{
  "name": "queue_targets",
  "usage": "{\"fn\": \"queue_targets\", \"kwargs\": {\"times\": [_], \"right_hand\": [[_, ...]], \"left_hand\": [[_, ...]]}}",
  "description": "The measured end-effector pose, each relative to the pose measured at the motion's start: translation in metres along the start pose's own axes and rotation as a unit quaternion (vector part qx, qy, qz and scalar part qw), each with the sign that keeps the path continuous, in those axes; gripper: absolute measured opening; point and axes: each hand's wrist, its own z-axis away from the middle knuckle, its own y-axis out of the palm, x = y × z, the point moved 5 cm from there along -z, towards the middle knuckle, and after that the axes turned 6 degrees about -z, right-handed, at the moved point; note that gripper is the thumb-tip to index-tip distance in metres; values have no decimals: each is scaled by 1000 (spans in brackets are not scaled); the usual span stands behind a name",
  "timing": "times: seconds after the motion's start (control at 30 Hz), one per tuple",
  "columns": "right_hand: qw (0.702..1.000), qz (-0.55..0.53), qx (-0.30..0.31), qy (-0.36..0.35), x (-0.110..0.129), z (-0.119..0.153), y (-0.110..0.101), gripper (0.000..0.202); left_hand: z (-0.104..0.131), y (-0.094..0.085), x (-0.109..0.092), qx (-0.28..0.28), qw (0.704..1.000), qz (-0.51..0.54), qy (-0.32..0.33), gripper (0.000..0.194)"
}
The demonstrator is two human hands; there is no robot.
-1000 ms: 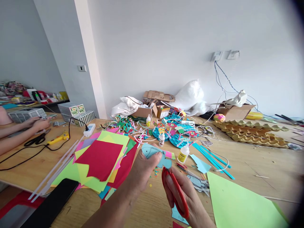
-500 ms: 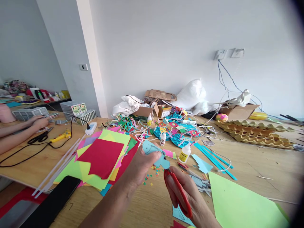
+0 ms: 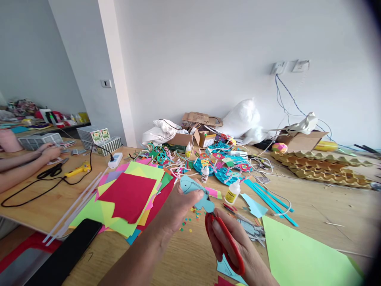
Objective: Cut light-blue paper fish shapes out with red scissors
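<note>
Between the thumb and fingers of my left hand (image 3: 175, 208) is a light blue paper fish (image 3: 190, 186), its drawn eye and outline showing. My right hand (image 3: 230, 234) grips red-handled scissors (image 3: 229, 242), with fingers in the loops. The scissors' blades meet the fish's tail end; most of the blade length is hidden behind the paper. Small round paper dots (image 3: 186, 228) lie on the table just beyond my hands. Blue paper scraps (image 3: 228, 268) rest under my right wrist.
Stacked coloured paper (image 3: 127, 196) and a black phone-like slab (image 3: 67, 252) lie left. Glue bottles (image 3: 232, 192) stand ahead. A light green sheet (image 3: 303, 250) and egg trays (image 3: 321, 171) are right. At far left, another person's hands (image 3: 49, 153) work near a yellow glue gun (image 3: 79, 170).
The scissors' handles have spread slightly wider, the lower loop shifting right. Both hands and the fish stay nearly in place; the whole view has shifted a little.
</note>
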Motion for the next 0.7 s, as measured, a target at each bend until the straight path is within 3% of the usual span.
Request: {"fn": "queue_targets", "kwargs": {"times": [0.4,0.7], "right_hand": [[1000,-6,-9,2,-5,0,-2,50],[999,-37,22,-15,1,2,1,44]], "left_hand": [[0,0,0,-6,1000,-10,-17,17],[2,3,-3,4,1000,-4,-24,19]]}}
